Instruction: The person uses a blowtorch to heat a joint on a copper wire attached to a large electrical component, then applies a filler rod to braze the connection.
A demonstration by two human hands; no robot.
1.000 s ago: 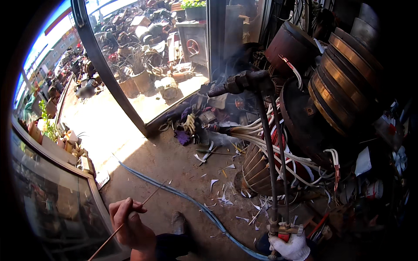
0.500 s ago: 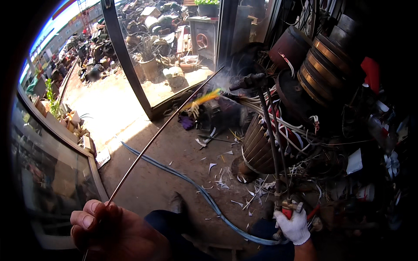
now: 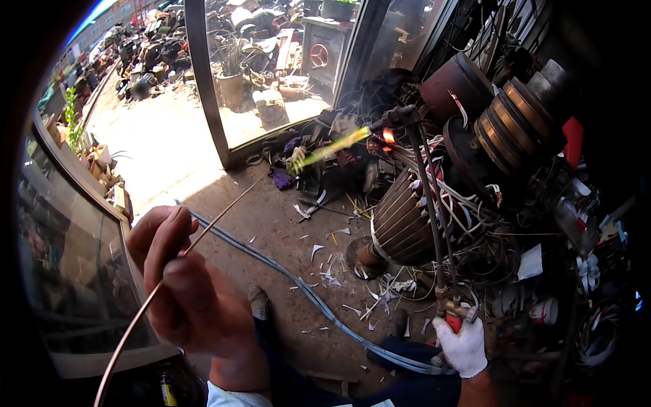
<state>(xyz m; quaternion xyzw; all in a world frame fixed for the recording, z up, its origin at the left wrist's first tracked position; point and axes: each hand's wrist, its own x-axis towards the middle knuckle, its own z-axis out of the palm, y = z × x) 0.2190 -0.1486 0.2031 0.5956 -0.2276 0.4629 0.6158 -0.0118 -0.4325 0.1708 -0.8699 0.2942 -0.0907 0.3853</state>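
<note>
My bare left hand [image 3: 196, 278] pinches a thin metal rod [image 3: 224, 216], likely a brazing rod. The rod's far tip slants up over the floor, apart from the wires, and its other end curves below my hand. In a white glove, my right hand [image 3: 462, 344] grips the handle of a gas torch [image 3: 425, 197]. The torch's long tubes rise to a bent head beside the ends of a bundle of white wires [image 3: 434, 178]. A small orange flame [image 3: 388, 138] burns there. The wires come from a large wound rotor [image 3: 405, 220] with copper-coloured slip rings [image 3: 510, 121].
A yellow strip [image 3: 332, 150] sticks out left of the flame. Blue hoses [image 3: 291, 275] run across the floor among white scraps [image 3: 330, 277]. A glass door [image 3: 81, 258] stands at the left. Scrap is heaped outside, and cluttered wire [image 3: 597, 332] lies at right.
My left hand has risen and moved right, and the rod's tip has drawn back from the torch head. An orange flame now shows at the wire ends. My right hand keeps its hold.
</note>
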